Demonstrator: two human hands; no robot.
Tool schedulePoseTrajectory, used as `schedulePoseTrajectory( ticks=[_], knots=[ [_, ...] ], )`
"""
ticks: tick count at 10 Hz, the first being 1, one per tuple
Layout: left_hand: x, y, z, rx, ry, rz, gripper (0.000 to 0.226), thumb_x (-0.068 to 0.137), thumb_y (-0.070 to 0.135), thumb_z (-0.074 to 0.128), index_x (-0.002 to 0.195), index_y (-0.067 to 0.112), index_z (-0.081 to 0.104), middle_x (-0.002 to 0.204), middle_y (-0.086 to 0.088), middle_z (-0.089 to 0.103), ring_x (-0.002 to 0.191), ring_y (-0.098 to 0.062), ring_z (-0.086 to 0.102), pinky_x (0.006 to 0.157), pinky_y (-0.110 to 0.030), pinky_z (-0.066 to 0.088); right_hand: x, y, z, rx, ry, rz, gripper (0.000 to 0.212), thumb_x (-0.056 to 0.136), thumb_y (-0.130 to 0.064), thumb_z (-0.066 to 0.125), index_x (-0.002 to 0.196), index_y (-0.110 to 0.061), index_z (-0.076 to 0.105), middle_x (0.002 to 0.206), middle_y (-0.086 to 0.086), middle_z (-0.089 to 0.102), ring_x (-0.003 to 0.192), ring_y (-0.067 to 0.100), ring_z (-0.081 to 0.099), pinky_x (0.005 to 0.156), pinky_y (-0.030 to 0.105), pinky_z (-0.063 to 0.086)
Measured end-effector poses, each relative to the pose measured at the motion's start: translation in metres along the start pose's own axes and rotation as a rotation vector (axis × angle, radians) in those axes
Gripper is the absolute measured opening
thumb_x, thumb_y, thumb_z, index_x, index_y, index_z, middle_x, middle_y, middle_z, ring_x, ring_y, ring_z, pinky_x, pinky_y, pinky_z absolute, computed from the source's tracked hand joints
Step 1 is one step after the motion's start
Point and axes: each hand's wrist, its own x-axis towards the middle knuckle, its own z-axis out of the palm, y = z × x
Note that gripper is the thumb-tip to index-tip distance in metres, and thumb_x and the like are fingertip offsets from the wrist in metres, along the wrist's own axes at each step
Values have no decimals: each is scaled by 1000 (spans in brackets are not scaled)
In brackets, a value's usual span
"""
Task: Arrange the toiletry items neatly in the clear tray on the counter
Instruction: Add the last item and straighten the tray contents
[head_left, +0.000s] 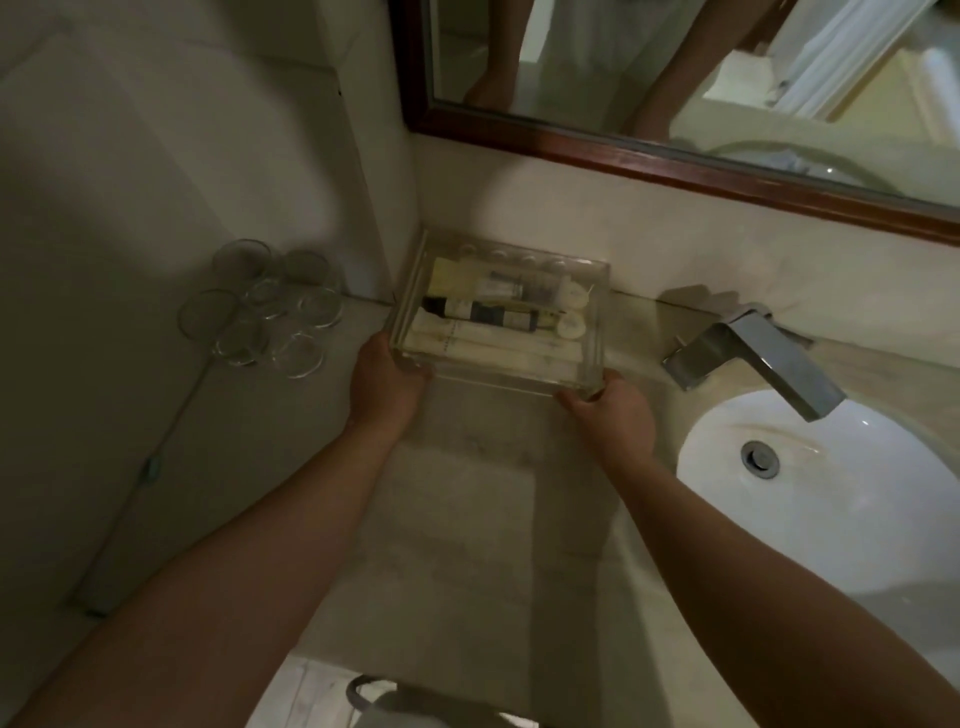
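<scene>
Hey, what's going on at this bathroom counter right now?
A person holds the clear tray by its near corners, left-hand grip and right-hand grip one each. It is at the counter's back corner under the mirror, with tubes and small bottles lying inside. Drinking glasses stand left, the sink right.

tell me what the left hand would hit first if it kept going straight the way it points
The clear tray: the left hand grips its near left corner, so nothing lies between. Past the tray, that line seems to end at the wall, though depth is unclear.
</scene>
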Motion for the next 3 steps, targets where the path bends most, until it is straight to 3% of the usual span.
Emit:
schedulePoseTrajectory(
  ticks=[1,2,3],
  knots=[
    [7,10,4,81,7,-64,50,77,32,72,117,12,51,121,-11,55,104,-29,58,85,-34,49,4,-6,-2,-10,-29,77,56,81,-63,61,112,-16,64,105,7,69,96,28,65,70,33,49],
    [14,18,8,83,-7,-127,56,80,29,69,126,7,47,129,-15,51,109,-35,57,86,-38,49,9,-7,-8,6,-63,53,51,85,-59,59,111,-16,65,104,8,69,95,28,65,75,36,54],
    [4,26,2,89,-30,-191,59,80,29,69,129,5,44,130,-18,51,111,-38,56,87,-38,50,2,-1,-19,40,-144,34,38,89,-42,63,117,-16,64,109,7,69,88,18,63,74,32,54]
  ],
)
